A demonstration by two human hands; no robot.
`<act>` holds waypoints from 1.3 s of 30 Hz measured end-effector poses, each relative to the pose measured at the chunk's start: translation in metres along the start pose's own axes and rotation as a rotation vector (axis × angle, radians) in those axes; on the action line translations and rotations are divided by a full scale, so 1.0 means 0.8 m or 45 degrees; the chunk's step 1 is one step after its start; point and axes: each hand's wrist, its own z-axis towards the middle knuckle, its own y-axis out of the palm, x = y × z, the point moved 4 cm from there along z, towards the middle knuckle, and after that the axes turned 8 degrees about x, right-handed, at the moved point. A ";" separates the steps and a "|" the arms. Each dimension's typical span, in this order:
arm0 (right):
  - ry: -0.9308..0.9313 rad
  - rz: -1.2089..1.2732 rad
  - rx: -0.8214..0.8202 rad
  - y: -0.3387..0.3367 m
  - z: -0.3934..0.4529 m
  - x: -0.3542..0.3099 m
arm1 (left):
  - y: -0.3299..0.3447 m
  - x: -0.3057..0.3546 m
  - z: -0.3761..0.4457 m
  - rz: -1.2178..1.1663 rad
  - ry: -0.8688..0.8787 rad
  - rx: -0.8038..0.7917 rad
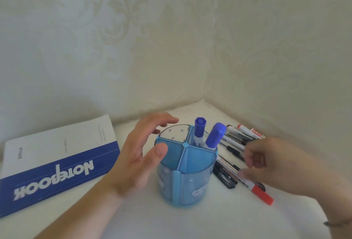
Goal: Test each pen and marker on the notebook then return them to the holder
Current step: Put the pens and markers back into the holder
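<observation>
A round blue holder (192, 181) with divided compartments stands on the white table. Two blue-capped markers (214, 136) lean upright in its back right compartment. My left hand (137, 154) is open beside the holder's left rim, fingers spread and curved around it without clearly touching. My right hand (270, 162) hovers over a pile of pens and markers (236, 139) lying to the right of the holder; its fingers are curled and blurred, nothing clearly held. A red-capped marker (262, 195) lies nearest me. The closed blue and white notebook (57, 158) lies at the left.
Patterned walls meet in a corner (204, 93) right behind the holder, closing off the back and right side. The white tabletop (190, 223) stretches toward me in front of the holder.
</observation>
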 end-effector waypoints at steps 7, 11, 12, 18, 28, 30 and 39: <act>0.093 -0.280 -0.180 0.010 -0.010 0.011 | 0.002 -0.001 -0.001 -0.004 -0.018 -0.028; 0.124 -0.376 -0.032 0.009 -0.007 0.013 | -0.001 -0.003 0.000 -0.002 -0.029 0.002; 0.117 -0.377 -0.021 0.010 -0.006 0.011 | 0.000 -0.003 -0.001 -0.002 -0.035 -0.017; 0.212 -0.301 -0.036 0.012 -0.007 0.025 | 0.002 -0.005 -0.002 -0.048 -0.060 -0.043; 0.112 0.622 0.396 -0.022 0.000 0.016 | 0.003 -0.005 -0.003 -0.035 -0.084 -0.043; 0.038 1.331 0.721 -0.040 -0.004 0.002 | 0.004 -0.006 -0.002 -0.028 -0.088 -0.053; -0.363 1.706 1.046 -0.031 -0.020 -0.060 | 0.010 -0.006 -0.004 -0.037 -0.070 -0.110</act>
